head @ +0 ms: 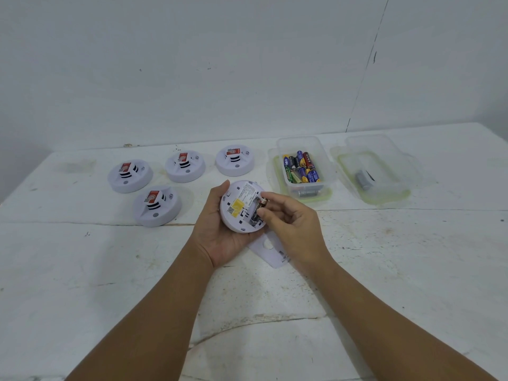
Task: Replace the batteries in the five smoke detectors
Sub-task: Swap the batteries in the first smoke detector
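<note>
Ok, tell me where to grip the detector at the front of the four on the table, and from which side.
Take the front detector by its round outer rim, coming straight down from above with fingers spread across it. It lies flat with its raised, slotted centre up, so the low smooth rim is probably the surest hold. The left hand holds another detector; the right hand pinches a battery.

1. Held smoke detector [238, 207]: white, round, back side up, yellow label, battery compartment open.
2. Battery [261, 206]: dark, gold-capped, tilted half out of that compartment.
3. Four other detectors [157, 206], [129, 176], [185, 166], [234, 160]: face up on the surface, red stickers.
4. Clear box [303, 144]: holds mixed coloured batteries [301, 167].
</note>
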